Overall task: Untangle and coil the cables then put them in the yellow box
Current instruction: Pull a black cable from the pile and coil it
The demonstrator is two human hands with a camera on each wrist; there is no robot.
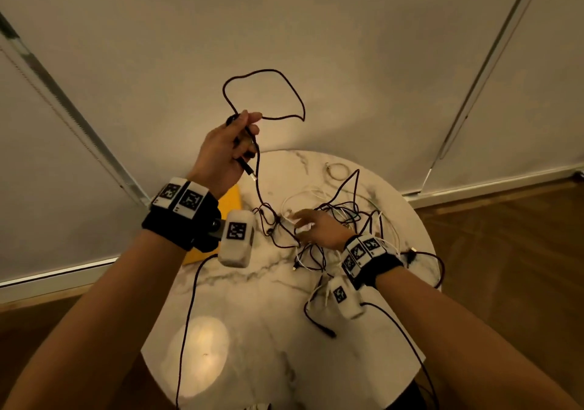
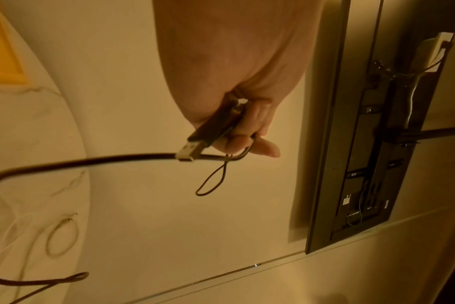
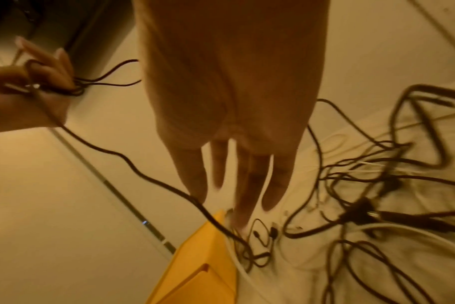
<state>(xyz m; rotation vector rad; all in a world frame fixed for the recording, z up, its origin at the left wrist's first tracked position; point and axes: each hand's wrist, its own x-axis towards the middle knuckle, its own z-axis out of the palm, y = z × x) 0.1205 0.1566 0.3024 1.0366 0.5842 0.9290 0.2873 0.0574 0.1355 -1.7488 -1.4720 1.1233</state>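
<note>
My left hand [image 1: 235, 139] is raised above the table and grips a dark braided cable [image 1: 268, 93] in loops, its USB plug [image 2: 189, 151] sticking out below the fingers [image 2: 247, 131]. The cable runs down from that hand into a tangle of dark and white cables [image 1: 341, 220] on the round marble table [image 1: 252, 314]. My right hand [image 1: 311, 226] hovers low over the tangle with fingers [image 3: 249, 185] stretched out straight, holding nothing. The yellow box [image 1: 230, 201] lies at the table's left edge, mostly hidden behind my left wrist; it also shows in the right wrist view [image 3: 200, 267].
A small pale wire ring [image 1: 337, 171] lies at the table's far side. One dark cable end [image 1: 328, 333] lies near my right wrist, and another cable [image 1: 439, 270] hangs over the right rim. A wall and wooden floor [image 1: 505, 235] surround the table.
</note>
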